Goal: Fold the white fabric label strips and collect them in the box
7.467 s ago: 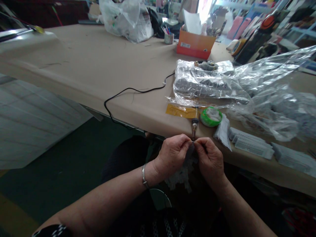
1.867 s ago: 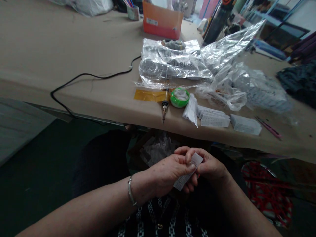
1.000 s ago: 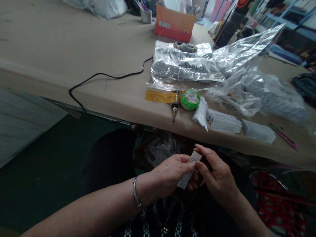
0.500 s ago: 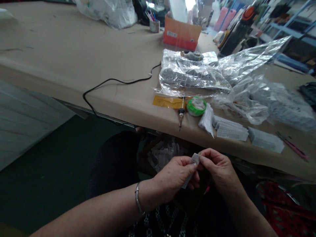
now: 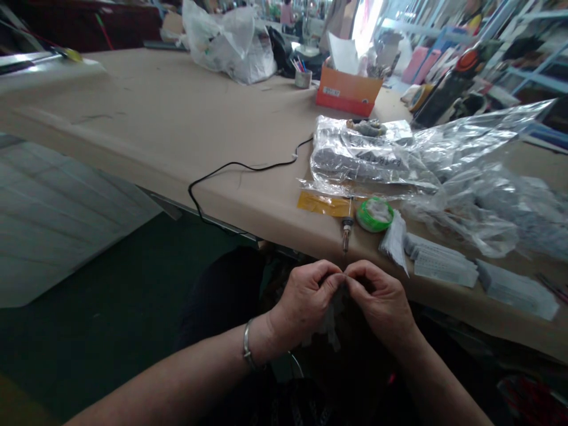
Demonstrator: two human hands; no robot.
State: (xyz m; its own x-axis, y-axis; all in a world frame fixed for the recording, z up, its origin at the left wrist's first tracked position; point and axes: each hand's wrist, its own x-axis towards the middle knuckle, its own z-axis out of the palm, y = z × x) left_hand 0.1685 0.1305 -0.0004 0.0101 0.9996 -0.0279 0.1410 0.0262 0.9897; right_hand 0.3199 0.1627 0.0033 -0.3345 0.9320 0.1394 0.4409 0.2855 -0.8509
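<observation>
My left hand (image 5: pixel 306 296) and my right hand (image 5: pixel 377 299) meet fingertip to fingertip just off the table edge, below the tip of a soldering iron (image 5: pixel 347 228). Both are closed in a pinch on a small white label, now mostly hidden by the fingers. The iron lies at the edge with its tip pointing at me. Beside it sit a green-rimmed round tin (image 5: pixel 375 214) with pale wadding and a fanned bundle of white labels (image 5: pixel 394 242). Further right lie two stacks of printed labels (image 5: pixel 446 269) (image 5: pixel 517 290).
Clear plastic packaging (image 5: pixel 377 160) spreads behind the iron, beside amber tape (image 5: pixel 323 203). A black cord (image 5: pixel 239 165) loops over the table edge. An orange box (image 5: pixel 348 92), a pen cup (image 5: pixel 303 78) and a white plastic bag (image 5: pixel 231 44) stand further back. Pale strips (image 5: pixel 331 331) show below my hands.
My hands have risen toward the iron's tip and their fingertips have come together. The label, plainly visible before, is now mostly covered. The view has tilted up, showing more of the table's far side.
</observation>
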